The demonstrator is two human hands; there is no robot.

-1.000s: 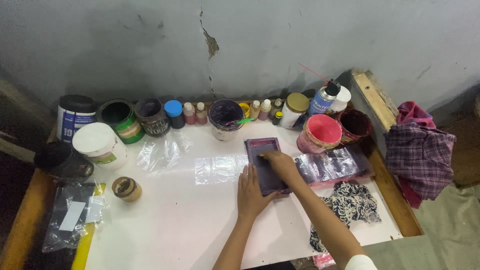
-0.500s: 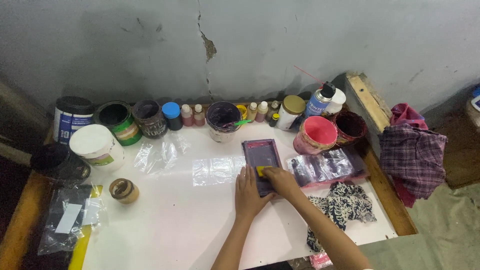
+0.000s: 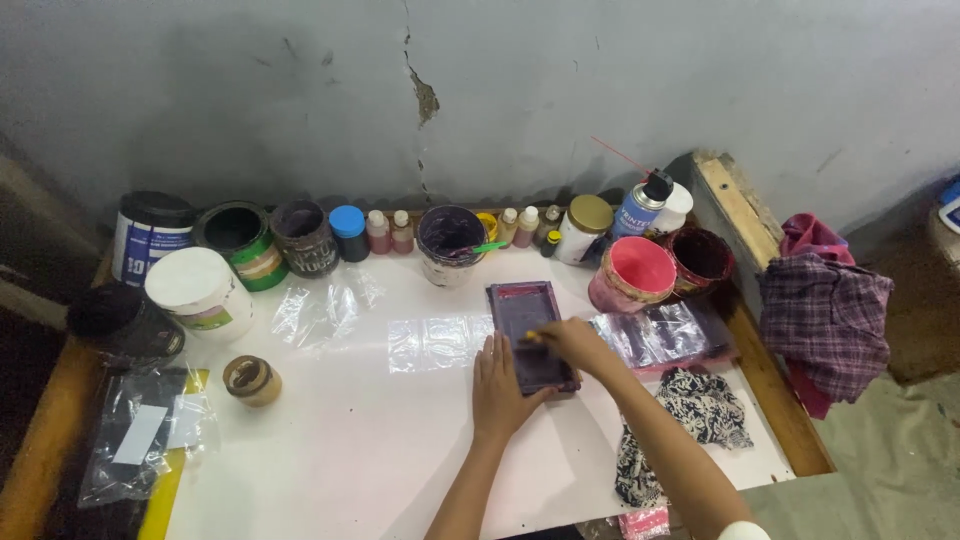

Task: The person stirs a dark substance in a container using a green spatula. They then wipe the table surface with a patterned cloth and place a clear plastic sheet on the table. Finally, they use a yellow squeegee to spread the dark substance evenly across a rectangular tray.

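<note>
Purple screen frame (image 3: 530, 335) under flat left hand (image 3: 497, 385), right hand (image 3: 572, 343) seemingly gripping.

**My white-topped table and its load**

I work at a white table (image 3: 330, 460) with a wooden rim. At twelve o'clock, a row of paint tubs (image 3: 240, 240), small bottles (image 3: 378, 232) and a spray can (image 3: 638, 208) lines the back edge. At the centre lies the small purple screen frame (image 3: 530, 335), with clear plastic bags (image 3: 430, 342) just at its nine o'clock. At ten o'clock sits a white tub (image 3: 198, 292); at four o'clock, a patterned rag (image 3: 700, 410). At two o'clock stands a pink cup (image 3: 633, 275).
</note>
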